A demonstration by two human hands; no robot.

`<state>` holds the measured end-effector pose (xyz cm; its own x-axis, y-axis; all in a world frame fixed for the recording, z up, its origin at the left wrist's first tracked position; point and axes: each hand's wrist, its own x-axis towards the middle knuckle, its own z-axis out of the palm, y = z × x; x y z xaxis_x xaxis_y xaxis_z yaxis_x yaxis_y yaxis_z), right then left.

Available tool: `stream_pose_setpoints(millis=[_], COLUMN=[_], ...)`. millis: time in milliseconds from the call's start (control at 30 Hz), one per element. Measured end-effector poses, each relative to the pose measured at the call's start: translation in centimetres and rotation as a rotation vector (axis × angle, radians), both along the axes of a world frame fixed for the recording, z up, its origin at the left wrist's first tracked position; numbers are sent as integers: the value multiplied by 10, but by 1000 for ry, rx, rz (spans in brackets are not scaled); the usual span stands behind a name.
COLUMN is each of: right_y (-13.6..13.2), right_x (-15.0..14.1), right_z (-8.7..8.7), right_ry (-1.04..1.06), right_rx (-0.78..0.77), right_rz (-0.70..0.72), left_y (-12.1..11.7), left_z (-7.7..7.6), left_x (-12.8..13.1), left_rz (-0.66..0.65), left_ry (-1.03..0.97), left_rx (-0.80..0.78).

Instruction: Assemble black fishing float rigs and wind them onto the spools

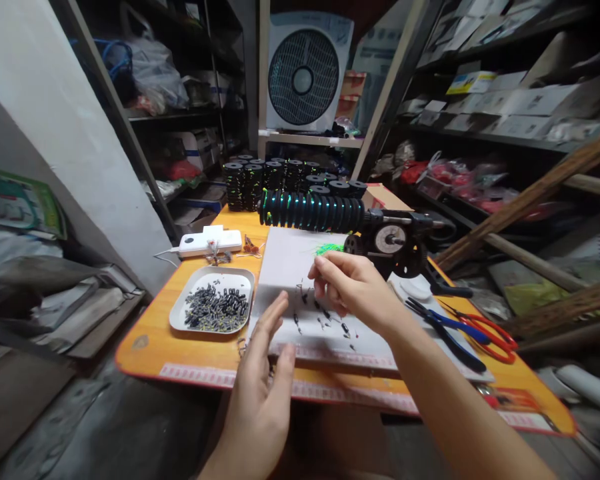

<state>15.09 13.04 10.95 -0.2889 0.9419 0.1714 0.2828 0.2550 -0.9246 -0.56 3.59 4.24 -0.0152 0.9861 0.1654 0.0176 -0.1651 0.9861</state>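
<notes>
My right hand [353, 287] hovers over a white sheet [290, 267] on the orange table [150, 340], fingers curled in a pinch on something too small to name. Small dark pieces [330, 320] lie scattered on the sheet under it. My left hand [263, 380] is at the near table edge, fingers stretched out and flat, holding nothing. A white tray [180, 310] full of small dark pieces sits left of the sheet. A row of black spools with green line [310, 210] sits on a winding machine [390, 240] behind the sheet.
Blue-handled pliers [447, 330] and red-handled scissors [490, 333] lie right of the sheet. A white power bank [210, 243] is at the back left, stacks of black spools [260, 177] behind. Shelves crowd both sides, a fan [303, 73] stands at the back.
</notes>
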Motion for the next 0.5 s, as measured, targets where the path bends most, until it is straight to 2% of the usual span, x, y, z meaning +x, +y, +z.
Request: stream_pose_setpoints(millis=[67, 133, 300, 367, 500], right_y=[-9, -17, -30, -31, -30], right_x=[4, 6, 5, 3, -2], right_z=[6, 12, 15, 11, -3], right_ry=[124, 224, 409, 481, 583], right_rx=[-89, -162, -310, -394, -546], right_rz=[85, 154, 245, 230, 212], left_y=[10, 20, 23, 16, -2], left_z=[5, 11, 22, 20, 10], left_x=[3, 9, 23, 26, 27], left_rz=[3, -47, -231, -312, -492], left_ry=[120, 170, 91, -76, -627], left_rx=[128, 173, 46, -53, -301])
